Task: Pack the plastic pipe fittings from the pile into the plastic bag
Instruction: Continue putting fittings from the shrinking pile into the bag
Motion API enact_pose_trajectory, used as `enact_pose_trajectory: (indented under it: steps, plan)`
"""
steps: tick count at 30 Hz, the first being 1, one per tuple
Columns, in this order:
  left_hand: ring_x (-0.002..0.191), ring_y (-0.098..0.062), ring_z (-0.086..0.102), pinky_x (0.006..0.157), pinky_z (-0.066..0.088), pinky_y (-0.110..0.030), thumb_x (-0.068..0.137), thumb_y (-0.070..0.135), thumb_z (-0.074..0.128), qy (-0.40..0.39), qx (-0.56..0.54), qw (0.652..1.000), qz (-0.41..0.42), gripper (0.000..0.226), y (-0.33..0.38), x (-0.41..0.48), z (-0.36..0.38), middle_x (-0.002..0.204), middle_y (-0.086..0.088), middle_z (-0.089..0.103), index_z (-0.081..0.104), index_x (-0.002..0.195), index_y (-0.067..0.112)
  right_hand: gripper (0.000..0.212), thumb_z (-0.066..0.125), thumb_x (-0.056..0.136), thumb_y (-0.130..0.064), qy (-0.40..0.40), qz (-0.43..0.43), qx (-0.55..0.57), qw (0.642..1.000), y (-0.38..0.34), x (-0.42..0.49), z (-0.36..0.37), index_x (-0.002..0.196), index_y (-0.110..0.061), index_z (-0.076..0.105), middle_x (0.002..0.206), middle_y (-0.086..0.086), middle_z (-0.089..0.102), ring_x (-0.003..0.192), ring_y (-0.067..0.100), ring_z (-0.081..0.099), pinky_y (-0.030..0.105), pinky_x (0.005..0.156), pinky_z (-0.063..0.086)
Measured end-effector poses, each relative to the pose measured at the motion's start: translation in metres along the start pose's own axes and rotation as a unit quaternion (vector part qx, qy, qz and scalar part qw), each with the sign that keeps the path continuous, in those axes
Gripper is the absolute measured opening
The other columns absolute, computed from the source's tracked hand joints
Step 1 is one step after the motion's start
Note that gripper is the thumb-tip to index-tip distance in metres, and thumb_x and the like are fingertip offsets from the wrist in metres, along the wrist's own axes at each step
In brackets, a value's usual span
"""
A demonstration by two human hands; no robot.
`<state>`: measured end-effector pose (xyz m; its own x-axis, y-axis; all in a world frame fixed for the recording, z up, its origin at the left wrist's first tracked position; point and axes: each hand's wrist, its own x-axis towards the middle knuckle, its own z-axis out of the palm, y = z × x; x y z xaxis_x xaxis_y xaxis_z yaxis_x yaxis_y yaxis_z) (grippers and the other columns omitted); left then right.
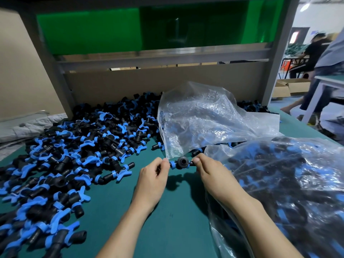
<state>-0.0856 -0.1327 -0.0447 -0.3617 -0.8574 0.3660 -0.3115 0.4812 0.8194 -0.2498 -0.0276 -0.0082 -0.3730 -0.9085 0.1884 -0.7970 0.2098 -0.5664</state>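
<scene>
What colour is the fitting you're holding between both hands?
The fitting is black with blue collars at its ends; head view shows it best.

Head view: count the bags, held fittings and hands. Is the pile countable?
Plastic bags: 2, middle bag and fuller right bag
Held fitting: 1, pinched at its ends by both hands
Hands: 2, left hand and right hand
Pile: too many to count
Total counted: 5
</scene>
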Motion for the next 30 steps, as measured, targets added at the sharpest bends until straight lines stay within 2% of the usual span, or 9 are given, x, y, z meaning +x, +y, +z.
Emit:
enact_pose_trajectory:
  steps: [5,10,15,19,21,23,25,27,30]
  plan:
    - [0.062,-0.033,0.053,0.065,0.049,-0.054,0.088,0.059,0.04,-0.017,-0.001,1.0,0.0,0.038,0.004,-0.002,-0.001,0.059,-0.008,0.05,0.05,0.077,0.024,0.018,0.029,0.106,-0.041,0.004,-0.008,0.006,1.0,0.004,0.001,0.002,0.098,-0.034,0.043,0.077,-0.013,0.054,0.072,0.007,0.05,0.036,0.064,0.04]
    - [0.065,-0.036,0.054,0.065,0.048,-0.056,0.085,0.059,0.04,-0.041,-0.006,0.999,-0.004,0.033,0.007,-0.004,-0.001,0.057,0.003,0.045,0.051,0.083,0.027,0.009,0.034,0.105,-0.038,0.005,-0.014,0.007,1.0,0.005,0.001,0.002,0.101,-0.039,0.042,0.082,-0.013,0.059,0.075,0.005,0.052,0.036,0.067,0.045]
    - [0.065,-0.036,0.055,0.066,0.048,-0.057,0.085,0.06,0.039,-0.048,-0.006,0.999,-0.004,0.032,0.007,-0.003,-0.002,0.06,0.001,0.046,0.05,0.084,0.03,0.008,0.035,0.105,-0.037,0.001,-0.012,0.006,1.0,0.003,0.0,0.001,0.104,-0.037,0.043,0.088,-0.011,0.062,0.078,0.009,0.055,0.038,0.071,0.049]
    - [0.065,-0.036,0.055,0.066,0.049,-0.056,0.086,0.059,0.04,-0.048,-0.01,0.999,-0.007,0.032,0.005,-0.002,-0.001,0.07,-0.015,0.055,0.052,0.085,0.03,0.007,0.035,0.105,-0.038,0.01,-0.02,-0.004,1.0,0.005,0.0,0.002,0.106,-0.037,0.042,0.08,-0.012,0.059,0.072,0.006,0.053,0.035,0.068,0.047]
    - [0.063,-0.033,0.055,0.065,0.049,-0.054,0.086,0.058,0.04,-0.041,-0.018,0.999,-0.012,0.033,0.005,-0.002,-0.002,0.07,-0.013,0.056,0.053,0.085,0.028,0.013,0.035,0.104,-0.041,0.014,-0.013,0.003,1.0,0.002,0.0,0.002,0.114,-0.037,0.042,0.081,-0.009,0.063,0.075,0.011,0.057,0.038,0.071,0.05]
    - [0.057,-0.024,0.056,0.063,0.05,-0.049,0.085,0.057,0.038,-0.021,-0.032,0.999,-0.021,0.034,0.005,-0.001,-0.003,0.065,-0.007,0.057,0.052,0.083,0.026,0.021,0.033,0.104,-0.046,0.011,-0.002,0.013,1.0,-0.001,-0.001,-0.001,0.121,-0.037,0.04,0.087,-0.005,0.067,0.08,0.019,0.061,0.04,0.076,0.051]
    - [0.053,-0.015,0.056,0.063,0.05,-0.043,0.082,0.056,0.037,0.009,-0.059,0.997,-0.042,0.033,0.006,0.0,-0.004,0.061,-0.001,0.055,0.051,0.077,0.026,0.025,0.031,0.104,-0.049,0.005,-0.006,-0.015,1.0,-0.004,-0.003,-0.004,0.112,-0.033,0.048,0.085,-0.001,0.067,0.081,0.025,0.06,0.038,0.073,0.047]
    - [0.052,-0.012,0.051,0.068,0.053,-0.047,0.08,0.054,0.037,0.03,-0.086,0.994,-0.066,0.033,0.005,0.001,-0.006,0.056,0.007,0.05,0.049,0.071,0.025,0.045,0.027,0.104,-0.052,-0.004,-0.039,-0.125,0.991,-0.008,-0.005,-0.009,0.093,-0.025,0.061,0.08,0.003,0.067,0.084,0.031,0.06,0.036,0.073,0.038]
    - [0.057,-0.014,0.045,0.074,0.053,-0.054,0.082,0.056,0.036,0.041,-0.103,0.991,-0.08,0.041,0.007,0.001,-0.007,0.056,0.009,0.044,0.044,0.071,0.017,0.071,0.021,0.103,-0.057,-0.022,-0.073,-0.262,0.962,-0.016,-0.008,-0.018,0.073,-0.018,0.072,0.066,0.002,0.058,0.086,0.028,0.058,0.037,0.088,0.036]
